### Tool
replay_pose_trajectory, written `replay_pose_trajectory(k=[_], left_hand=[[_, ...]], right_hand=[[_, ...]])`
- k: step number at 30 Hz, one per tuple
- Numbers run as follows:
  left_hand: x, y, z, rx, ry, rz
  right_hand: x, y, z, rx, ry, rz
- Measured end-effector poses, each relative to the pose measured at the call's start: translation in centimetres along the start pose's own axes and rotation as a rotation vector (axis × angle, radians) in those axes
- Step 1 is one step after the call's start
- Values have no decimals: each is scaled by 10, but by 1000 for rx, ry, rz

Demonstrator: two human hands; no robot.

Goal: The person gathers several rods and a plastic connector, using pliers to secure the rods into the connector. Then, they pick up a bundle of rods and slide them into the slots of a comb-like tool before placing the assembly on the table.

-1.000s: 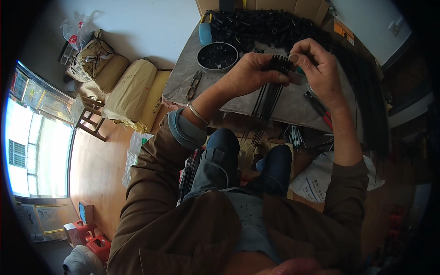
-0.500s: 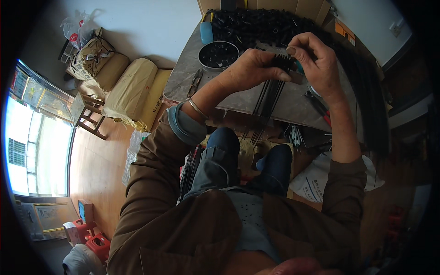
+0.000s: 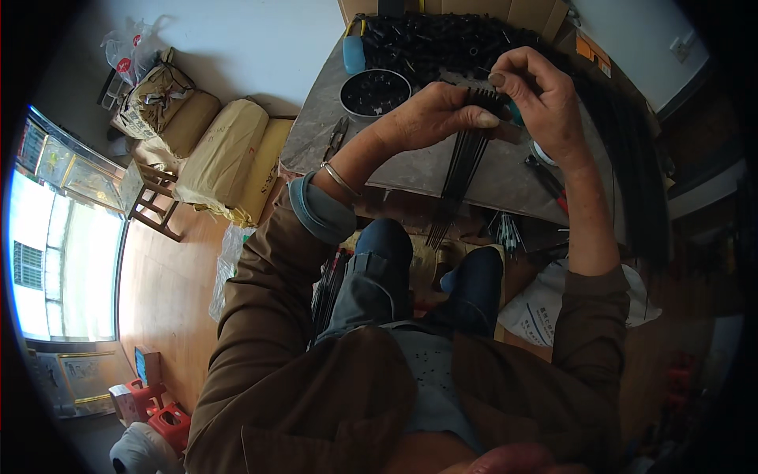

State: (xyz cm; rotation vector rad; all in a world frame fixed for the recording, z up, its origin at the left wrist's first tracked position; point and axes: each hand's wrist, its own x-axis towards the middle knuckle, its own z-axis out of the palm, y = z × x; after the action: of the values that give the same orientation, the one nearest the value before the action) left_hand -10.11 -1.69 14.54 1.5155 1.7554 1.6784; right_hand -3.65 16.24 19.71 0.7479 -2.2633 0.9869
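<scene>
Over the table my left hand (image 3: pixel 438 114) is closed around a bundle of long, thin black rods (image 3: pixel 459 174). Their upper ends stand in a comb-like row between thumb and fingers, and the lower ends hang past the table's front edge toward my knees. Close to those upper ends, my right hand (image 3: pixel 546 103) has thumb and forefinger pinched together. What lies in the pinch is too small to make out. Something teal (image 3: pixel 515 113) shows under the right fingers, and a flat greyish piece (image 3: pixel 505 133) sits just below, partly hidden.
A bowl (image 3: pixel 376 93) of small black parts stands on the grey table (image 3: pixel 316 126), beside pliers (image 3: pixel 335 140). Behind lies a heap of black pieces (image 3: pixel 442 47). Red-handled pliers (image 3: pixel 545 175) lie at the right. Wrapped packages (image 3: pixel 225 150) and a wooden stool (image 3: pixel 150 193) are at the left.
The hanging rods have drawn closer together at their lower ends. My right hand has risen slightly, while my left hand keeps its hold in nearly the same place.
</scene>
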Motion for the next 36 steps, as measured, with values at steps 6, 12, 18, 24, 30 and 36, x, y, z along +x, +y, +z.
replay_pose_trajectory(k=[6,12,18,24,30,36], left_hand=[[0,2,-1,-102,-44,-31],[2,2,-3,-99,-61,-49],[4,1,-3,-75,-72,-56],[6,2,-1,-118,-84,-94],[8,-13,14,72,134,-22],[-33,-72,46,571,166,-65]], right_hand=[[-2,7,1,138,4,73],[3,1,-4,19,-26,21],[3,4,-1,14,13,-36],[-1,1,6,105,40,15],[7,-1,16,-221,-6,-229],[6,1,14,-278,39,-301]])
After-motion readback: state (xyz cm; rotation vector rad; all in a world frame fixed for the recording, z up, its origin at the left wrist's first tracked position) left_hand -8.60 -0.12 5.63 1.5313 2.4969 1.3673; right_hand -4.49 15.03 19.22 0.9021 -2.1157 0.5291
